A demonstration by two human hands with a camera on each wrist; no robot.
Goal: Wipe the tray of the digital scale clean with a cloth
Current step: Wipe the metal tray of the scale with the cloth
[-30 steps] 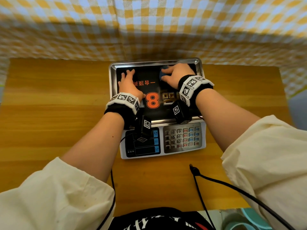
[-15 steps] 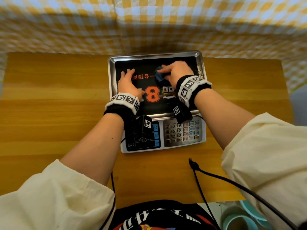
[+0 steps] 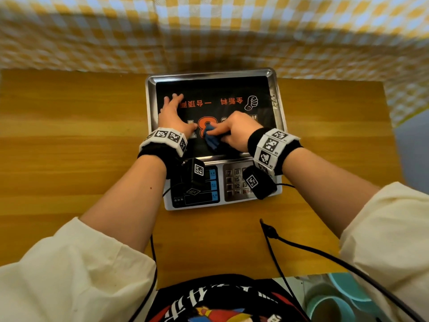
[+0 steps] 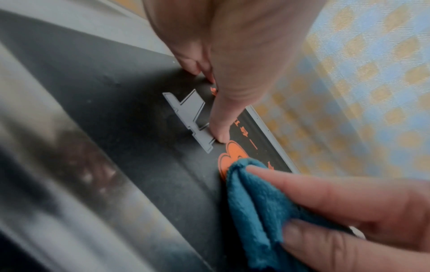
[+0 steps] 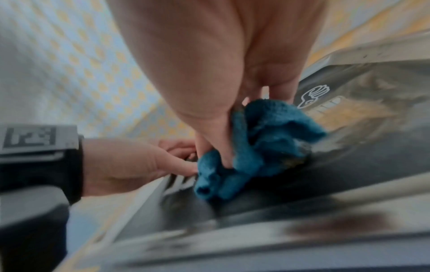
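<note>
Cloth (image 3: 211, 138) on tray (image 3: 210, 73), seemingly right of left hand (image 3: 173, 117).

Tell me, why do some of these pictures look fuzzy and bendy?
Head view: sharp, but the wide lens bows the wooden table. Left wrist view: the shiny metal scale tray smears nearby. Right wrist view: the fluffy blue cloth is fairly clear, the tray's near rim blurs.

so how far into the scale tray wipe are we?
Done: the crumpled blue cloth is gripped and down on the tray. In hand: the right hand rubs it over the steel tray's near middle while the left hand presses flat, steadying. Left: can't tell which areas are already wiped.
</note>
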